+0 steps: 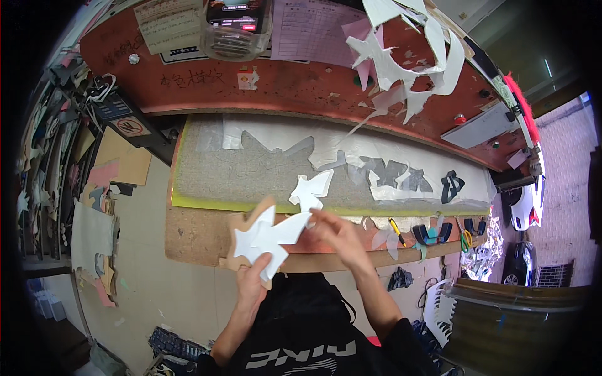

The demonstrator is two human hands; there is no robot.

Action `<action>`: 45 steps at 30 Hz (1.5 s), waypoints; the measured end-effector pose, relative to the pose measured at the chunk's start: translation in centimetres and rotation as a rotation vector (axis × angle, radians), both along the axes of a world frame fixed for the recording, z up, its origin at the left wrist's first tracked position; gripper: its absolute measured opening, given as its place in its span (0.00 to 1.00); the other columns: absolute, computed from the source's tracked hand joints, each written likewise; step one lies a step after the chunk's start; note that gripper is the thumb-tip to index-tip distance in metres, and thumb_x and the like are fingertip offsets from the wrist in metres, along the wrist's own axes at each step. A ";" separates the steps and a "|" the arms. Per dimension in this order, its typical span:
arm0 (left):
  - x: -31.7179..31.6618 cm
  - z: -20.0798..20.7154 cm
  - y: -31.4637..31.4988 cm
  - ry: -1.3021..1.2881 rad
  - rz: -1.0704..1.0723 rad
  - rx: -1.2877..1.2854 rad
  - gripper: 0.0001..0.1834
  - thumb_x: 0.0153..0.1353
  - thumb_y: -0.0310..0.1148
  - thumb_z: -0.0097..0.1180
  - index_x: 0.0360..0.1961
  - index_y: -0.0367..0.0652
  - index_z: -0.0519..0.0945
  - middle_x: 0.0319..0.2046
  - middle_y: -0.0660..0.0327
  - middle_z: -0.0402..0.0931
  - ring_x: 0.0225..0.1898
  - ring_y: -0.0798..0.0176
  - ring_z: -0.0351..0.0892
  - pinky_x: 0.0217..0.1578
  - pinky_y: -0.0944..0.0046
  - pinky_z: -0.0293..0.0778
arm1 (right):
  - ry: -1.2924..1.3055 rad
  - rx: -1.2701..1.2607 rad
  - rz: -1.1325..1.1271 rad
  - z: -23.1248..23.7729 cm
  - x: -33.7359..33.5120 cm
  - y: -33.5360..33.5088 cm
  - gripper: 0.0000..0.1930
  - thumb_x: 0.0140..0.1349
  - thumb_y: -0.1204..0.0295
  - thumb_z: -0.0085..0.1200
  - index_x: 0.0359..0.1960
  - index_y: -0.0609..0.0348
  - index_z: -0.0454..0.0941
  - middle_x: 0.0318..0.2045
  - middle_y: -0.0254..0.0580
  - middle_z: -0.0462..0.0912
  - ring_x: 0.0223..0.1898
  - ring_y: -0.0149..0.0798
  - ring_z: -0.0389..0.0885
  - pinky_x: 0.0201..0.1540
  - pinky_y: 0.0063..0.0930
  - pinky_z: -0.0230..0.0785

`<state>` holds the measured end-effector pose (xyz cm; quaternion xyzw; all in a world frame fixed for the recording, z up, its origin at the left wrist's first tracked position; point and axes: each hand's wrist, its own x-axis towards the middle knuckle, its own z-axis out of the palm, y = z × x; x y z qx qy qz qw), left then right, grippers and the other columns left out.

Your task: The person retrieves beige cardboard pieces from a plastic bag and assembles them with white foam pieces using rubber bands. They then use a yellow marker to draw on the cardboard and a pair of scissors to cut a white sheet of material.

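My left hand [252,279] grips a small stack of flat cut-out pieces. On top lies a white winged piece [253,239]; a tan piece [268,205] of similar outline shows beneath it. My left thumb presses on the white face. My right hand [342,238] has its fingertips at the pointed right tip of the white piece, apparently pinching it. Just beyond, another white winged cut-out [311,188] rests on the grey mesh-like sheet [216,169]. Dark gaps show where shapes are cut from the pale sheet [357,150] behind it.
A red machine beam [175,84] spans the back of the bench, with white scrap [433,81] hanging from it. Along the bench's front right lie a yellow pen [397,232], black cutting dies [433,234] and scissors [465,240]. A dark cut-out die [451,186] sits at the sheet's right.
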<state>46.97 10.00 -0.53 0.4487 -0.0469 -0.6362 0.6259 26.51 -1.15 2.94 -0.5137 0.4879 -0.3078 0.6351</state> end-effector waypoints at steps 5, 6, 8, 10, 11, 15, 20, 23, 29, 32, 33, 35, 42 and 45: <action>-2.1 0.1 -1.5 0.178 -0.173 -0.118 0.27 0.67 0.27 0.51 0.65 0.34 0.62 0.56 0.51 0.73 0.51 0.53 0.80 0.46 0.51 0.83 | -0.197 0.182 -0.216 -0.2 0.5 2.7 0.13 0.68 0.74 0.55 0.52 0.67 0.77 0.43 0.40 0.84 0.41 0.30 0.82 0.45 0.27 0.77; -2.6 0.2 -1.9 0.227 -0.194 -0.157 0.28 0.68 0.29 0.48 0.68 0.34 0.59 0.58 0.50 0.72 0.53 0.52 0.80 0.48 0.49 0.82 | -0.218 0.211 -0.255 -0.7 -0.5 2.8 0.13 0.68 0.74 0.55 0.52 0.67 0.76 0.43 0.41 0.84 0.42 0.32 0.82 0.45 0.28 0.77; -3.0 -0.3 -2.4 0.211 -0.315 -0.182 0.27 0.69 0.28 0.46 0.68 0.34 0.60 0.58 0.51 0.72 0.54 0.55 0.78 0.51 0.52 0.80 | -0.325 0.219 -0.345 -0.6 -1.7 3.3 0.11 0.68 0.74 0.55 0.50 0.66 0.77 0.41 0.40 0.84 0.39 0.32 0.83 0.43 0.29 0.77; -3.6 -0.5 -2.8 0.192 -0.438 -0.197 0.25 0.71 0.27 0.45 0.67 0.33 0.61 0.58 0.52 0.72 0.56 0.58 0.77 0.55 0.54 0.77 | -0.428 0.226 -0.397 0.0 -3.0 4.0 0.11 0.68 0.74 0.55 0.50 0.66 0.78 0.41 0.40 0.84 0.38 0.32 0.83 0.43 0.29 0.77; -4.3 0.2 -3.3 0.101 -0.503 -0.250 0.23 0.71 0.27 0.45 0.65 0.33 0.63 0.52 0.52 0.76 0.47 0.59 0.82 0.44 0.56 0.84 | -0.370 0.201 -0.409 0.1 -3.5 4.3 0.11 0.68 0.75 0.56 0.49 0.66 0.78 0.41 0.40 0.84 0.38 0.31 0.83 0.43 0.29 0.77; -7.0 -0.2 -3.8 -0.071 -0.593 -0.210 0.20 0.72 0.29 0.47 0.62 0.33 0.67 0.47 0.54 0.78 0.39 0.63 0.84 0.33 0.60 0.86 | -0.183 0.041 -0.471 0.3 -4.9 5.2 0.11 0.65 0.77 0.58 0.48 0.65 0.79 0.40 0.39 0.85 0.40 0.30 0.82 0.45 0.26 0.75; -10.2 -0.3 -4.8 -0.109 -0.595 -0.089 0.21 0.71 0.31 0.50 0.61 0.34 0.68 0.45 0.55 0.78 0.37 0.64 0.84 0.32 0.61 0.86 | -0.174 -0.028 -0.651 0.4 -7.4 5.6 0.10 0.64 0.80 0.58 0.46 0.66 0.80 0.39 0.40 0.85 0.40 0.30 0.84 0.44 0.24 0.78; -11.9 -1.2 -5.0 -0.051 -0.515 -0.063 0.22 0.72 0.33 0.47 0.63 0.36 0.66 0.46 0.53 0.78 0.40 0.59 0.84 0.32 0.58 0.86 | -0.349 0.033 -0.710 -0.1 -9.8 5.3 0.11 0.66 0.79 0.55 0.49 0.66 0.77 0.41 0.42 0.84 0.40 0.32 0.84 0.45 0.28 0.80; -11.2 0.4 -6.9 0.204 -0.301 -0.085 0.25 0.72 0.39 0.42 0.65 0.38 0.63 0.52 0.48 0.76 0.50 0.49 0.81 0.34 0.45 0.85 | -0.357 0.111 -0.713 -1.7 -18.4 3.6 0.13 0.68 0.74 0.54 0.52 0.62 0.71 0.41 0.39 0.83 0.40 0.32 0.85 0.38 0.26 0.82; -11.3 -0.2 -7.6 0.297 -0.272 -0.153 0.27 0.72 0.44 0.41 0.65 0.38 0.63 0.54 0.48 0.75 0.50 0.48 0.81 0.35 0.43 0.85 | -0.118 0.117 -0.598 -5.5 -20.7 2.8 0.15 0.64 0.78 0.56 0.51 0.63 0.70 0.37 0.42 0.85 0.35 0.31 0.86 0.30 0.21 0.79; -11.4 -0.5 -7.2 0.334 -0.259 -0.159 0.27 0.73 0.45 0.40 0.65 0.38 0.63 0.54 0.47 0.74 0.50 0.47 0.80 0.36 0.42 0.85 | -0.061 0.135 -0.541 -6.3 -20.9 2.8 0.15 0.64 0.79 0.56 0.51 0.64 0.70 0.37 0.43 0.85 0.35 0.31 0.86 0.30 0.21 0.79; -12.3 -1.0 -6.7 0.345 -0.240 -0.206 0.29 0.73 0.47 0.38 0.66 0.38 0.61 0.55 0.47 0.74 0.51 0.46 0.80 0.37 0.41 0.85 | 0.069 0.093 -0.450 -6.8 -21.1 2.7 0.13 0.62 0.82 0.56 0.48 0.68 0.70 0.34 0.43 0.85 0.33 0.29 0.85 0.28 0.20 0.77; -16.5 -0.8 -7.3 0.321 -0.264 -0.236 0.32 0.74 0.50 0.35 0.70 0.38 0.55 0.59 0.44 0.70 0.58 0.40 0.76 0.43 0.40 0.84 | 0.219 -0.038 -0.426 -7.3 -22.0 2.7 0.14 0.59 0.81 0.61 0.44 0.71 0.71 0.32 0.48 0.84 0.32 0.37 0.86 0.32 0.28 0.76; -17.0 -1.0 -7.5 0.271 -0.274 -0.171 0.33 0.74 0.49 0.36 0.70 0.37 0.54 0.60 0.44 0.69 0.59 0.41 0.75 0.50 0.44 0.82 | 0.914 -0.506 -0.327 -3.6 -21.9 2.6 0.24 0.55 0.77 0.64 0.53 0.72 0.72 0.42 0.57 0.80 0.40 0.50 0.83 0.37 0.36 0.75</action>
